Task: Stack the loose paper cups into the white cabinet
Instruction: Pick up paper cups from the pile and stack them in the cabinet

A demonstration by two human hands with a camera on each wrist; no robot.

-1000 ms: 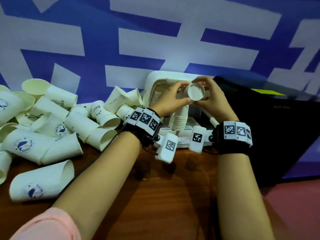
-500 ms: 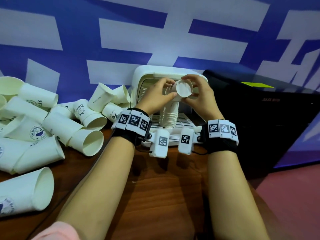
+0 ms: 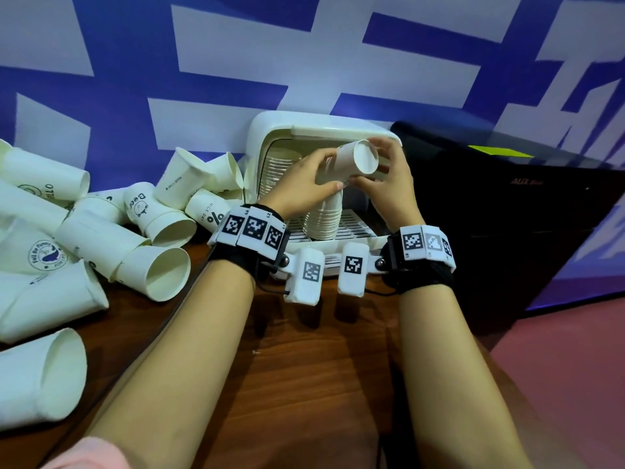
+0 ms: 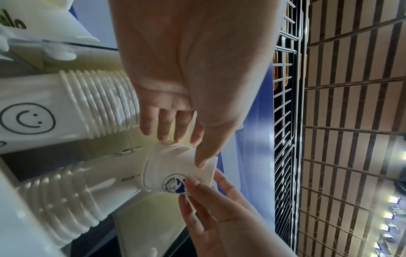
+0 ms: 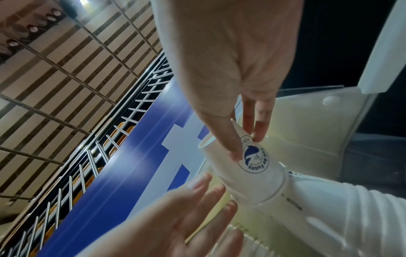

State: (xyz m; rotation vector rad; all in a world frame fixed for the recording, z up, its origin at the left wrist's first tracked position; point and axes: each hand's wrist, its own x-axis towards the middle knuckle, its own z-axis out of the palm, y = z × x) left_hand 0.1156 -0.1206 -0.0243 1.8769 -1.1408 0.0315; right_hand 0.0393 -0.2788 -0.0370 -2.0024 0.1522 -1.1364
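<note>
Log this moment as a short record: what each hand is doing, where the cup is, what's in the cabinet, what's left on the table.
left hand: holds the cup from the left
right hand: pinches the cup from the right
cup: upside down, tilted, partly over the top of the front stack
cabinet: open, front stack on its rack, second stack behind
table: loose cups lying at left

We note matt white paper on the cups, with rolled rims. The cabinet is smooth, slightly glossy white plastic. The table shows polished brown wood grain. Far behind, the fence is shiny metal wire.
</note>
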